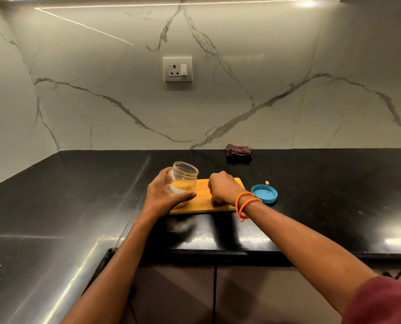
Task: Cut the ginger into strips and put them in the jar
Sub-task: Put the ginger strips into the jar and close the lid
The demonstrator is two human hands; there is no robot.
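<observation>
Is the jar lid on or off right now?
Off. The jar has an open mouth and is tilted in the left hand; the blue lid lies upside down on the counter, right of the cutting board.

No readable text or labels anywhere.

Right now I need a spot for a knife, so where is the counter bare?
Bare counter runs right of the lid, and more lies left of the board toward the corner. In front of the board only a strip is free. The board itself is crowded: the left hand holds the jar and the right hand rests there.
</observation>
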